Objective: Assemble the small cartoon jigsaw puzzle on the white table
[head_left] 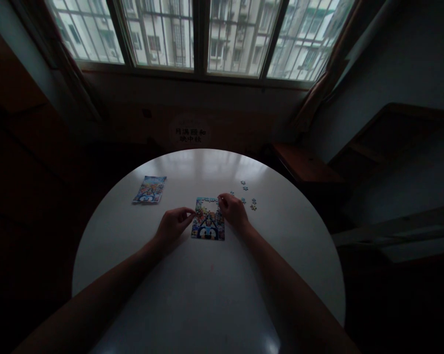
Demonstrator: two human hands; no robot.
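A partly assembled jigsaw puzzle (209, 227) lies flat on the white table, with a blue cartoon figure along its lower part. White shows through a gap in its upper middle. At its left edge, my left hand (172, 227) has thumb and forefinger pinched together on the border. My right hand (233, 210) is curled over the upper right edge, fingertips pressed together; what they hold, if anything, is too small to make out. Several loose puzzle pieces (253, 207) lie to the right, just beyond that hand.
A picture sheet or packet (150, 190) with a similar design lies at the table's left. The round white table (207, 305) has its far rim toward a barred window (236, 39). A reddish-brown wooden piece of furniture (306, 164) stands behind on the right.
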